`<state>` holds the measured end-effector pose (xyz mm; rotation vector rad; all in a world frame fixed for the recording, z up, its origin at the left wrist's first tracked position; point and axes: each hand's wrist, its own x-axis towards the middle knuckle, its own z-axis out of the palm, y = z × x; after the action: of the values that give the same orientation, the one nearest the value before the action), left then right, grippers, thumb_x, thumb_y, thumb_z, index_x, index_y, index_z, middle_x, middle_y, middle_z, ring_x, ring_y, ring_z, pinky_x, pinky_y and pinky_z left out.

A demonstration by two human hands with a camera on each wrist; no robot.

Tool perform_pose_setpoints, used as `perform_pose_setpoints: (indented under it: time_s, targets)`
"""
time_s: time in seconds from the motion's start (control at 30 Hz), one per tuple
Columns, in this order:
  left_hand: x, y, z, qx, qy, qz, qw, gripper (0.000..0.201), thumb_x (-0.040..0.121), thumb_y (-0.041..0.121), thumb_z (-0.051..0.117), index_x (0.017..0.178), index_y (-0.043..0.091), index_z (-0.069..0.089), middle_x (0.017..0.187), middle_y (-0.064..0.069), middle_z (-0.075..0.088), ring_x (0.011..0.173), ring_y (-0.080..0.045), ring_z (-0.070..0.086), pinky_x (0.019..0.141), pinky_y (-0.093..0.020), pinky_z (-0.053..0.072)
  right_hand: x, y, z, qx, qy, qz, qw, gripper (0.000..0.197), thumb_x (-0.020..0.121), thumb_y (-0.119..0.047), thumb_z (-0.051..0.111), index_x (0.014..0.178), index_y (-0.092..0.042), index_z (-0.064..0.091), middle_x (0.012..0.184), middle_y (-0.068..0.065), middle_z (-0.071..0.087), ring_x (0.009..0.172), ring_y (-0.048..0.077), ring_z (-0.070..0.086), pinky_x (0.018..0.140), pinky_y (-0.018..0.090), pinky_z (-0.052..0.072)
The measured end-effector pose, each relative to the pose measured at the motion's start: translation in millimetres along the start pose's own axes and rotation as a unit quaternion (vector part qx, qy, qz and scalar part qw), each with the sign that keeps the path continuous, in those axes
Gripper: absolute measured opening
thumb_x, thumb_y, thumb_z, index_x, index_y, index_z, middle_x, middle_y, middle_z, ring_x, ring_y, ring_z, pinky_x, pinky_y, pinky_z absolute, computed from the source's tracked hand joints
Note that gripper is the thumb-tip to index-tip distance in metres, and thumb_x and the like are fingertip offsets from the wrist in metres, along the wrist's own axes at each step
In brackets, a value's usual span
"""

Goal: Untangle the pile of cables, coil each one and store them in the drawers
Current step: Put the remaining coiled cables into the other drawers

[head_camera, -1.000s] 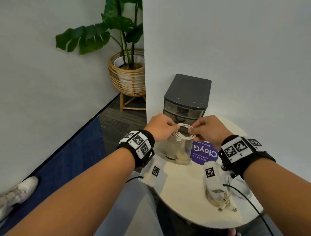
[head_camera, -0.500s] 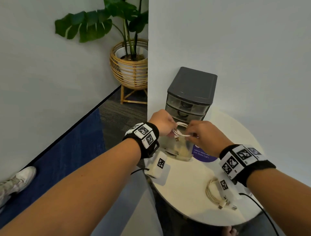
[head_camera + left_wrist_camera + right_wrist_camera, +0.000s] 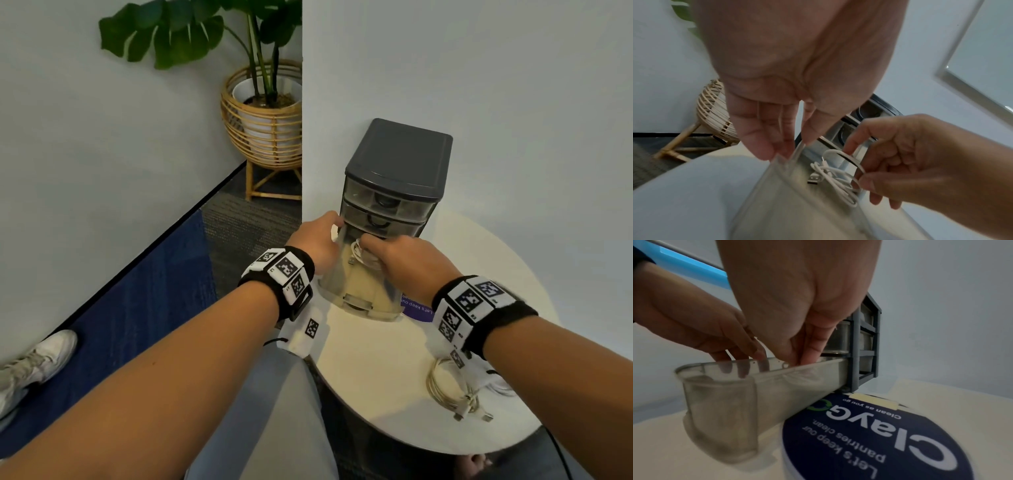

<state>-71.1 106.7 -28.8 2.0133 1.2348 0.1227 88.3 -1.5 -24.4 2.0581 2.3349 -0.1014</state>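
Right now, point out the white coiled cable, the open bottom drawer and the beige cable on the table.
white coiled cable [image 3: 835,177]: left wrist view, middle of its loops.
open bottom drawer [image 3: 797,386]: right wrist view, clear side wall.
beige cable [image 3: 445,389]: head view, coil's left strands.

A white coiled cable [image 3: 835,176] with a black-and-silver plug sits in the clear, smoky-tinted open drawer [image 3: 356,291]. The drawer unit [image 3: 399,156] is dark grey. The counter [image 3: 394,383] is cream, bearing a navy sticker [image 3: 879,434] with white lettering and a green ring. Another cable coil [image 3: 448,390] at the near right is off-white. Both wristbands [image 3: 286,274] are black with black-and-white square marker patterns.
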Motion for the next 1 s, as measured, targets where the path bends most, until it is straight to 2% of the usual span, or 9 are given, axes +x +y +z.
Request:
perform_pose_setpoints:
  time_s: [0.17,0.27,0.33,0.37,0.57,0.63,0.7,0.8,1.0]
  targets:
    - [3,-6,2,0.023,0.014,0.010,1.000,0.041,0.100,0.014,0.055,0.135,0.035,0.048,0.122,-0.011,0.062,0.104,-0.033,0.063,0.093,-0.049,0.056,1,-5,-6,-0.121,0.010,-0.039,0.992,0.038,0.097,-0.037,0.063,0.130,-0.023,0.050,0.091,0.004,0.069,0.080,0.026,0.067,0.068,0.025,0.037]
    - [3,-10,2,0.026,0.017,0.014,0.999,0.042,0.101,0.014,0.053,0.138,0.035,0.048,0.121,-0.011,0.063,0.105,-0.033,0.063,0.095,-0.051,0.055,6,-7,-8,-0.160,-0.019,-0.056,0.985,0.041,0.096,-0.034,0.066,0.132,-0.019,0.054,0.096,0.006,0.070,0.089,0.028,0.068,0.080,0.030,0.048]
    - [2,-10,2,0.026,0.017,0.016,0.999,0.046,0.102,0.016,0.052,0.143,0.036,0.044,0.122,-0.012,0.063,0.106,-0.034,0.063,0.096,-0.052,0.055,7,-8,-13,-0.182,-0.047,-0.051,0.981,0.035,0.099,-0.034,0.061,0.128,-0.015,0.059,0.106,0.006,0.071,0.099,0.026,0.069,0.094,0.032,0.048]
    - [2,-9,3,0.029,0.019,0.017,0.999,0.050,0.102,0.017,0.051,0.146,0.037,0.038,0.121,-0.013,0.063,0.107,-0.035,0.063,0.096,-0.053,0.054,7,-9,-16,-0.189,-0.048,-0.048,0.980,0.032,0.100,-0.033,0.060,0.125,-0.013,0.061,0.107,0.006,0.071,0.100,0.025,0.069,0.096,0.031,0.047]
    - [1,-8,4,0.033,0.026,0.024,0.999,0.070,0.102,0.013,0.049,0.155,0.045,0.018,0.118,-0.012,0.063,0.104,-0.033,0.063,0.095,-0.051,0.053,5,-16,-16,-0.174,-0.003,-0.040,0.984,0.026,0.095,-0.017,0.065,0.119,-0.009,0.066,0.103,0.010,0.071,0.094,0.032,0.068,0.089,0.039,0.052]
    - [-1,-7,5,0.035,0.029,0.028,0.999,0.084,0.102,0.013,0.050,0.156,0.052,0.000,0.112,-0.012,0.064,0.098,-0.030,0.065,0.093,-0.052,0.054,3,-16,-17,-0.160,0.018,-0.069,0.985,0.024,0.087,-0.012,0.075,0.111,-0.006,0.071,0.100,0.010,0.070,0.089,0.031,0.065,0.081,0.039,0.055]
    - [-1,-6,5,0.044,0.031,0.038,0.998,0.097,0.101,0.010,0.053,0.152,0.057,-0.015,0.106,-0.012,0.065,0.093,-0.028,0.066,0.091,-0.051,0.055,3,-15,-17,-0.158,-0.007,-0.087,0.984,0.025,0.090,-0.013,0.072,0.114,-0.007,0.070,0.107,0.009,0.068,0.095,0.027,0.062,0.084,0.037,0.057]
    - [1,-7,7,0.035,0.026,0.044,0.998,0.100,0.101,0.011,0.052,0.150,0.059,-0.020,0.101,-0.011,0.066,0.090,-0.027,0.067,0.092,-0.052,0.055,2,-14,-17,-0.153,-0.063,-0.072,0.984,0.024,0.099,-0.015,0.059,0.121,-0.009,0.067,0.114,0.007,0.068,0.105,0.025,0.062,0.093,0.035,0.055]
    - [5,-12,11,0.018,0.026,0.043,0.999,0.100,0.101,0.014,0.052,0.143,0.068,-0.022,0.104,-0.015,0.066,0.093,-0.030,0.066,0.094,-0.055,0.054,9,-19,-15,-0.158,-0.109,-0.017,0.981,0.021,0.099,-0.010,0.055,0.112,-0.005,0.071,0.103,0.010,0.070,0.093,0.030,0.067,0.081,0.038,0.057]
